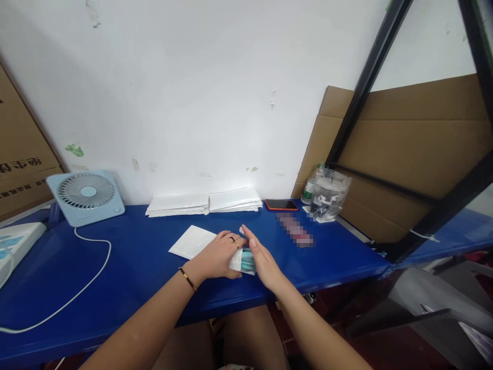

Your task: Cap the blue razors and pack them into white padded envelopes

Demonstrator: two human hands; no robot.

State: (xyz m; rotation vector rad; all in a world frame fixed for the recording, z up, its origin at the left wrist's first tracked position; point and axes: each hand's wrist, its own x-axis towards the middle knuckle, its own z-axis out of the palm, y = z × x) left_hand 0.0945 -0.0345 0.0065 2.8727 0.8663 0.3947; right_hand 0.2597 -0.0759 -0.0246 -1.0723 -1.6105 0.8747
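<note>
Both my hands meet over a small white and teal packet (244,261) near the front edge of the blue table (127,267). My left hand (217,255), with rings and a thin bracelet, lies across the packet's left side, fingers curled on it. My right hand (263,261) holds the packet's right side with fingers stretched forward and pressed together. A white envelope (191,241) lies flat just left of my left hand.
Two stacks of white envelopes (204,202) sit at the wall. A light-blue fan (86,195) with a white cable stands left. A phone (281,204), a blurred flat item (296,229) and a clear bag with a bottle (326,194) lie right. Cardboard and a black frame (404,149) stand right.
</note>
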